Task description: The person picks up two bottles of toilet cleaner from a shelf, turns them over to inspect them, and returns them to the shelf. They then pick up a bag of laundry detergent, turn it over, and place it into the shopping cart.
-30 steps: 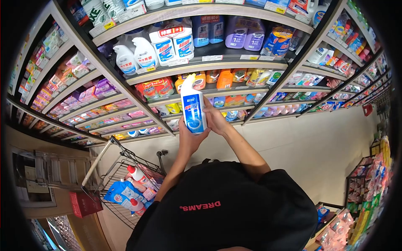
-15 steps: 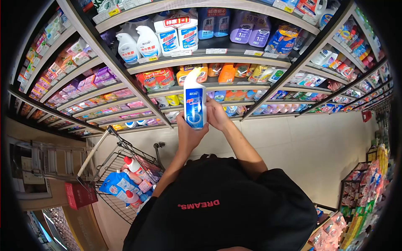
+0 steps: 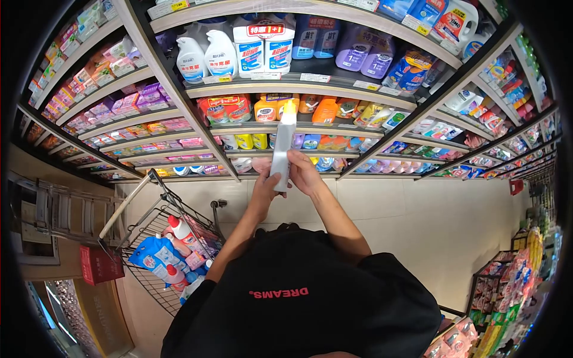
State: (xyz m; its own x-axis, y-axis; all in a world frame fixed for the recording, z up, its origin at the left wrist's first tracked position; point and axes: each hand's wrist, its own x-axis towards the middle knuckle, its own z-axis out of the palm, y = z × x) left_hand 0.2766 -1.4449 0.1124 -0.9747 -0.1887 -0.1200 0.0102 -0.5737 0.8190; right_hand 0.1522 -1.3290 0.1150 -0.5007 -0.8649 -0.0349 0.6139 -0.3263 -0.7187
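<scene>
A bottle [image 3: 283, 152] with a yellow cap is held upright in front of the shelves, its narrow, plain grey side turned to the camera. My left hand [image 3: 263, 190] grips it low on the left side, with the thumb across the lower part. On the right side, my right hand [image 3: 305, 173] has its fingers against the bottle's middle. The bottle's printed label is turned out of sight.
Shelves [image 3: 298, 80] of cleaning products span the view ahead. A wire shopping cart [image 3: 149, 277] with bottles and packs stands at the left, near a red box [image 3: 101, 265]. A packed display [image 3: 500, 286] is at the lower right.
The bottle has been turned in my hands, from its blue front label to its plain narrow side. Both hands have shifted with it, and the camera view has moved slightly.
</scene>
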